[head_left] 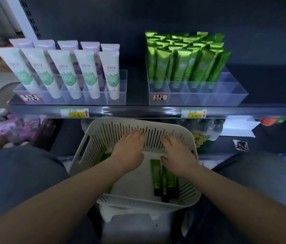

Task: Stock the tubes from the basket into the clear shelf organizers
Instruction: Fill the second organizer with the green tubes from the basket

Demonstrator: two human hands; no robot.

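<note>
A white slotted basket point(158, 206) sits between my knees below the shelf. Three green tubes with black caps point(157, 176) lie on its floor at the right, and more green tubes point(101, 155) lie at the left, partly hidden under my left arm. My left hand point(130, 148) hovers over the basket with fingers straight, holding nothing. My right hand point(177, 155) hovers palm down just above the right-hand tubes, fingers relaxed and empty. On the shelf, a clear organizer point(226, 95) holds several upright green tubes point(184, 57); its front row and right column are empty.
A second clear organizer point(119, 95) at the left holds several white-and-green tubes point(68, 73) with lilac ones behind. Price tags hang on the shelf's front rail point(138, 110). Pink packages point(7, 127) lie at the lower left, small items on the lower right shelf.
</note>
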